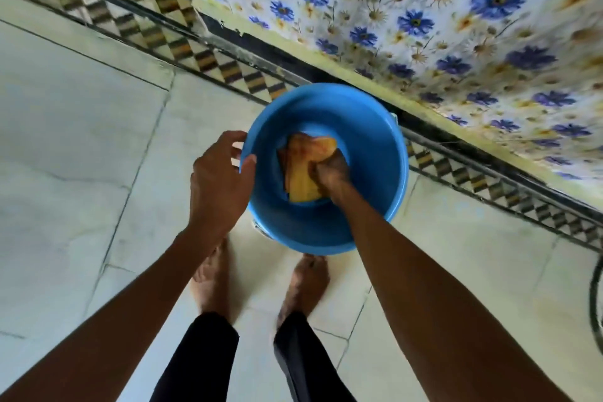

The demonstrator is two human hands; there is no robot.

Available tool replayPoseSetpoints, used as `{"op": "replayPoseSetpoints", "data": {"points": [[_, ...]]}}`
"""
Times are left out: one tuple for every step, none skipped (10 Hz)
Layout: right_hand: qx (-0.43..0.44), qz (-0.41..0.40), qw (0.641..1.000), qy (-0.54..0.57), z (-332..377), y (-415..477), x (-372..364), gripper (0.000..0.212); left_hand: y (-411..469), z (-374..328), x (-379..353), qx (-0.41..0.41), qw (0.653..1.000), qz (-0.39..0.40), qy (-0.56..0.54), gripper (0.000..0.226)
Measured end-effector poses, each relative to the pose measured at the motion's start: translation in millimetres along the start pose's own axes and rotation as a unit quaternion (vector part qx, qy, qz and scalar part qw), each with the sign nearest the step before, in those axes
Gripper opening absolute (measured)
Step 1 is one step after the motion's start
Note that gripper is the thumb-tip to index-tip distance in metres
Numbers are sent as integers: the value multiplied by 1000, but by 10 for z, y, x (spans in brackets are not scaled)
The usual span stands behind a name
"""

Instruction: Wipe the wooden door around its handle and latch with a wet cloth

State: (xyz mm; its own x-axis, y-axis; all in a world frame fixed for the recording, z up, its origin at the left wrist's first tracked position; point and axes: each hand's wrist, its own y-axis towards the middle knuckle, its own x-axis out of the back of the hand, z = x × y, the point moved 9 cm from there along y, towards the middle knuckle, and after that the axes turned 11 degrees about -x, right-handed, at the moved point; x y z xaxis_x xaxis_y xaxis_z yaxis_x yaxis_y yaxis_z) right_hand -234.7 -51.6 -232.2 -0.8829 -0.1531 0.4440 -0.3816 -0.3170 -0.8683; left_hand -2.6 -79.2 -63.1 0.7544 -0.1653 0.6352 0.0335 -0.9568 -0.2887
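Marble-like pale floor tiles (81, 147) fill most of the view, edged by a checkered border strip (228, 70) that runs from ten o'clock down to four o'clock. A surface papered with blue flowers (424, 26) takes up the one-to-three o'clock sector; whether it is a wall or a door face cannot be told, and no wooden door, handle or latch shows here.

Next in size, the blue bucket (375, 173) stands on the floor at centre, close against that border and just ahead of the person's bare feet (208, 281), probably so both arms reach it without stepping.

Inside it lies the yellow-orange cloth (303, 170), folded over, low in the bucket. Water cannot be made out, though the cloth sits where it would soak.

The left hand (218, 179) is at the bucket's nine o'clock rim, thumb hooked over the edge and fingers loosely spread outside, likely to steady the bucket. The right hand (332, 171), reaching in from five o'clock, is closed with its fingers clamped on the cloth, seemingly wetting or wringing it. Wiping has not begun.
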Motion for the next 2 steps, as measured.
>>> {"op": "replayPoseSetpoints", "data": {"points": [[-22, -50, 998, -31, 66, -202, 186, 49, 41, 70, -41, 25, 999, 25, -35, 26], [-4, -25, 997, -72, 230, -737, 405, 42, 4, 13, 41, 48, 997, 46, -32, 34]]}}
